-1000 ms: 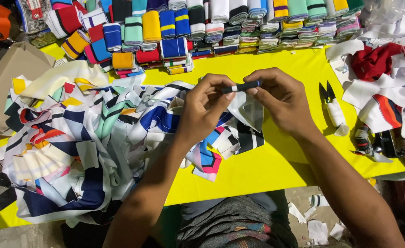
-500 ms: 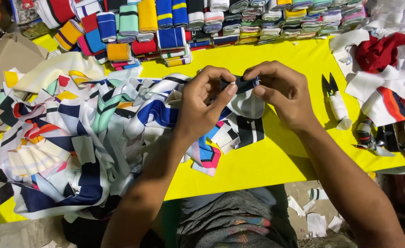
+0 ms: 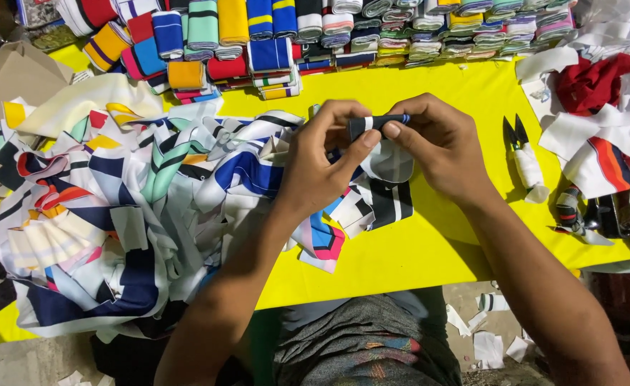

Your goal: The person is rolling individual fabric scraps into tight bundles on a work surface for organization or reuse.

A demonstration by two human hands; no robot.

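Observation:
My left hand (image 3: 323, 163) and my right hand (image 3: 436, 143) meet above the yellow table (image 3: 415, 250). Between their fingertips they pinch a narrow dark fabric strip (image 3: 376, 122) with white and blue bands, folded tight. A longer striped piece of the same cloth (image 3: 390, 189) hangs below the hands onto the table. To the left lies a big heap of white, blue, black and orange patterned cloth pieces (image 3: 115, 207). Small thread snips (image 3: 522, 157) with a white wrapped handle lie just right of my right hand.
Rows of folded striped fabric bundles (image 3: 258, 36) line the far edge. A pile of red and white scraps (image 3: 601, 107) sits at the right. A brown cardboard piece (image 3: 8, 93) lies at the far left. Cloth offcuts (image 3: 493, 336) litter the floor by my lap.
Both hands stay together on the strip and have worked it slightly tighter. The view has shifted a little, with the hands sitting a bit higher.

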